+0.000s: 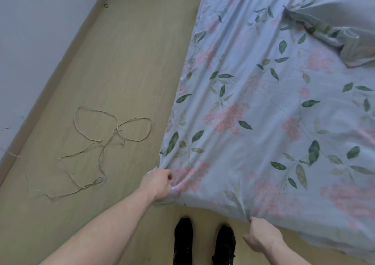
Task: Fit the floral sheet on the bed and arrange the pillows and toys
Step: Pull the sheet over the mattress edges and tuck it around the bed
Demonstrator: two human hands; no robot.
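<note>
One tangled string [101, 149] lies on the floor [125, 65] at left. Beside it the left hand [160, 184] grips the sheet [263, 122] corner, and the right hand [261, 237] pinches its near edge. A pillow [334, 27] rests on the sheet at far right.

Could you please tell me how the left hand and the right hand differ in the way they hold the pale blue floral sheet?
The left hand bunches the pale blue floral sheet at its corner in a closed fist, while the right hand pinches the near edge with its fingertips. The left hand reaches further forward; the right hand sits closer to the black shoes. Both grip the same sheet at the bed's near end.
</note>
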